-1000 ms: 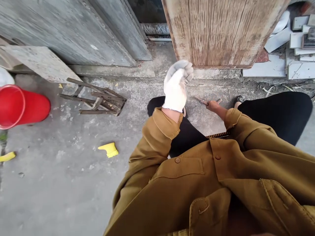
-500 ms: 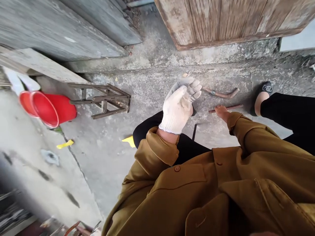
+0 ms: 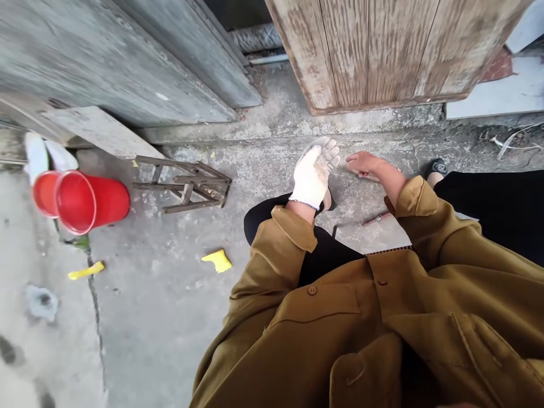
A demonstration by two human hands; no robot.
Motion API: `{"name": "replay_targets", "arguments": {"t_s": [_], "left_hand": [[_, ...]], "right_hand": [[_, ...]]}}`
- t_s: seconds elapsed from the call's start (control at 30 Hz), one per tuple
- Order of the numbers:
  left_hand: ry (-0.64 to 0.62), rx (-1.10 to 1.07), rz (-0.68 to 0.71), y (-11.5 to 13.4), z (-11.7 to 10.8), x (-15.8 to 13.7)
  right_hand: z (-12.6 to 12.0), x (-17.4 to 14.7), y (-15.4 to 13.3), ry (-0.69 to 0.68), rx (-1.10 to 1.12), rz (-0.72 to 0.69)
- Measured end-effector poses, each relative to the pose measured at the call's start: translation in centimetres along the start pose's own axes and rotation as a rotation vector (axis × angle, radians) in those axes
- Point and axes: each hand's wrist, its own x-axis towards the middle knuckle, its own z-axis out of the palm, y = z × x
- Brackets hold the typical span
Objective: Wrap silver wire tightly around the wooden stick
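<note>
My left hand (image 3: pixel 313 174) wears a white knit glove. It is raised with the palm turned up, fingers partly curled and apart, and nothing in it. To its right, my bare right hand (image 3: pixel 364 163) reaches down to the ground with its fingers curled around a curved wooden stick (image 3: pixel 372 177), most of which the hand and forearm hide. Closer to my body, a straight reddish-brown stick (image 3: pixel 375 219) lies on the concrete. A short end of a dark rod (image 3: pixel 334 231) shows beside my leg.
A small wooden stool frame (image 3: pixel 204 184) lies on its side at left, near nested red buckets (image 3: pixel 110 198). Yellow pieces (image 3: pixel 219 260) lie on the floor. Grey boards (image 3: pixel 170 85) and a weathered wooden panel (image 3: pixel 382 56) stand along a concrete ledge. White cord (image 3: pixel 508 144) lies at right.
My right hand has let go of the straight stick and moved forward onto the curved one. The gloved left hand keeps its pose. The view has shifted slightly.
</note>
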Motion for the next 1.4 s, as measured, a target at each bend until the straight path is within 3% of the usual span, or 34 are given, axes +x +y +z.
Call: {"name": "replay_targets", "arguments": {"t_s": [0.1,0.27,0.37,0.6,0.83,0.93,1.07,1.13,1.27,1.4], "left_hand": [[0.027,-0.037,-0.008,-0.4,0.2,0.9],[0.014,-0.064,0.014,-1.2,0.4,1.5],[-0.016,-0.066,0.015,-1.9,0.2,1.8],[-0.068,-0.079,0.008,-2.6,0.7,2.1],[-0.206,-0.216,-0.116,-3.1,2.2,-0.8],[-0.229,-0.272,-0.122,-3.0,1.4,-2.8],[-0.175,-0.276,-0.123,-2.5,0.3,-4.2],[-0.124,-0.269,-0.111,-2.6,0.2,-4.2],[-0.085,-0.335,-0.072,-2.7,0.7,-4.2],[-0.12,-0.399,-0.08,-2.4,1.4,-5.6]], "right_hand": [[-1.7,-2.2,-2.8,0.036,-0.051,-0.047],[-0.7,-5.8,-4.6,-0.007,0.505,-0.303],[0.3,-6.6,-4.9,0.053,0.758,-0.281],[1.7,-6.4,-5.5,0.204,0.922,-0.212],[0.9,-4.0,-4.8,0.576,0.798,-0.144],[1.0,-4.5,-4.3,0.523,0.75,-0.195],[2.8,-6.7,-4.7,0.249,0.704,-0.308],[3.7,-7.8,-5.2,0.19,0.644,-0.415],[4.6,-8.8,-6.3,0.331,0.487,-0.585],[4.3,-8.4,-6.6,0.383,0.414,-0.499]]}}
